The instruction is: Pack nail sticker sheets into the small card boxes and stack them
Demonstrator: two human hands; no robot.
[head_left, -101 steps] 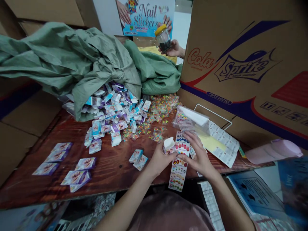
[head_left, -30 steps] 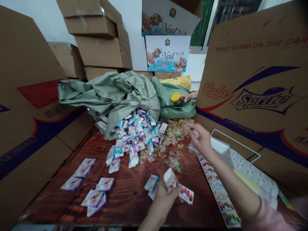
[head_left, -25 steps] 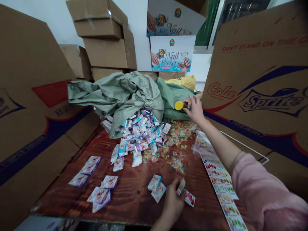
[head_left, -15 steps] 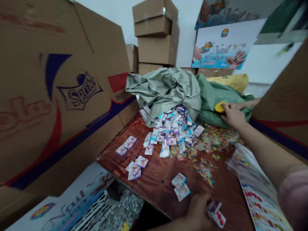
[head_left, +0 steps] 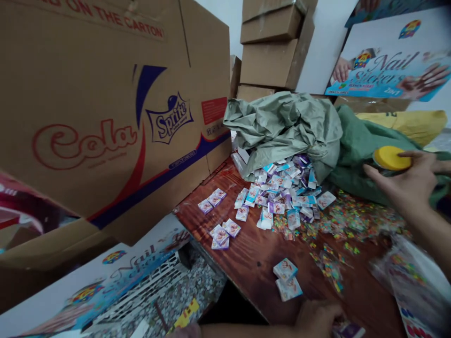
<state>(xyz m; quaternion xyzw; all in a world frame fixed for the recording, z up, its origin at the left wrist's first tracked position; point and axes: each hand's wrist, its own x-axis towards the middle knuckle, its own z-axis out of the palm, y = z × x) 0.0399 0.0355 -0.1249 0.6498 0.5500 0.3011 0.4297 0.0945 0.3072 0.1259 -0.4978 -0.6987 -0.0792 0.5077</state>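
At the right, my right hand [head_left: 416,176] grips a jar with a yellow lid [head_left: 392,158], its fingers around the side, in front of the green sack [head_left: 366,141]. My left hand [head_left: 319,315], blurred and low in the view, has curled fingers at a small purple box [head_left: 348,330] on the table; the bottom edge cuts both off. Two light-blue small boxes [head_left: 286,270] lie just beyond it. Small purple-and-white boxes [head_left: 220,234] sit in two groups at the table's left. A heap of small boxes [head_left: 282,188] spills from the grey-green sack [head_left: 285,122].
Tiny colourful packets [head_left: 352,218] are scattered over the red-brown table [head_left: 253,310]. A plastic bag with printed sheets [head_left: 416,281] lies at the right. A large Cola carton [head_left: 105,94] walls the left side; stacked cartons [head_left: 268,61] stand behind. What looks like another arm enters at right.
The view has turned left and moved closer, so things appear farther right. My right hand keeps the yellow-lidded jar. My left hand stays by the small purple box.
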